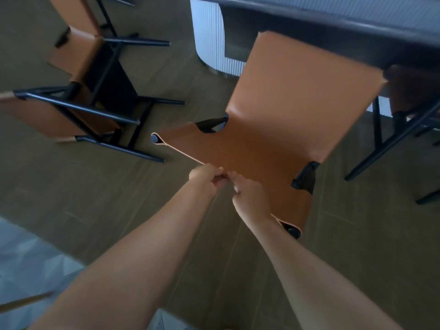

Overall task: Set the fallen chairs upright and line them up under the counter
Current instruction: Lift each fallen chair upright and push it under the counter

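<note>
The left grip and right grip pinched the chair by its backrest edge; shoved crooked, it could strike the bench.

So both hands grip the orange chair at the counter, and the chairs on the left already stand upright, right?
No. The left hand and right hand do grip that chair at the counter, but the head view shows the left chairs lying tipped over.

Two bare arms, two bare hands
The left hand and right hand are bare; the long arms are bare too; blurry pale blue-grey cloth shows low down.
</note>
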The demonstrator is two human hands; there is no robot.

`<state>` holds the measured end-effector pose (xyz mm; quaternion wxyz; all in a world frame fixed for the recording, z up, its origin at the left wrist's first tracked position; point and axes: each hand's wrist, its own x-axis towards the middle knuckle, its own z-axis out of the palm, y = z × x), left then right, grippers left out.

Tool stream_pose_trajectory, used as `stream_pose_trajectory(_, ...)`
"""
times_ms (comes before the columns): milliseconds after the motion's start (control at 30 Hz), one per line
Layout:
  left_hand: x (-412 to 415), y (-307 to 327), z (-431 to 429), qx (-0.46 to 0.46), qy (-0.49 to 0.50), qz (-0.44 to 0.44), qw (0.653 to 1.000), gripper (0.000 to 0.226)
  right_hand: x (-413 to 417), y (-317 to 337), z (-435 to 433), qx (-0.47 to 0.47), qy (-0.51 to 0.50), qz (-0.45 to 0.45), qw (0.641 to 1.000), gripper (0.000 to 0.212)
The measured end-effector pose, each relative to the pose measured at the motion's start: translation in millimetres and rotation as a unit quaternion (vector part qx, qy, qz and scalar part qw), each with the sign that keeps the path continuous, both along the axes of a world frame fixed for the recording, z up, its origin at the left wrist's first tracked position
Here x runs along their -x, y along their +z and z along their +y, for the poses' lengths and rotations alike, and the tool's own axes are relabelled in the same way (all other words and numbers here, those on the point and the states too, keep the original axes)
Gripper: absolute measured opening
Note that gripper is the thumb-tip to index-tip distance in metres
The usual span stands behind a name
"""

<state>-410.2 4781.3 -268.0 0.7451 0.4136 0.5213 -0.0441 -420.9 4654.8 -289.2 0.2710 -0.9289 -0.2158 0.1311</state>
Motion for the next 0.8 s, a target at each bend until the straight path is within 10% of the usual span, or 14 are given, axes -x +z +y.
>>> stream_pose_trajectory(233, -35, 30, -8, -0.212, -0.103, 0.034, 0.971, 0.022, -37, 25, -6, -0.016, -0.026, -0.004, 1.000, 0.060)
stream_pose_trajectory(367, -56, 57, -15, -0.471, -0.229, 0.064, 0.850, 0.065, -70, 44, -10, -0.027, -0.048, 0.001, 0.998, 0.061)
stream_pose_trajectory(567, -100, 66, 7, -0.664, -0.511, 0.028, 0.546, 0.048, -126, 68, -21, -0.019, -0.093, 0.009, 0.995, 0.057)
stream_pose_trajectory(800, -164, 81, 11, -0.675, -0.526, -0.069, 0.513, 0.048, -199, 95, -37, 0.003, -0.097, 0.018, 0.995, 0.049)
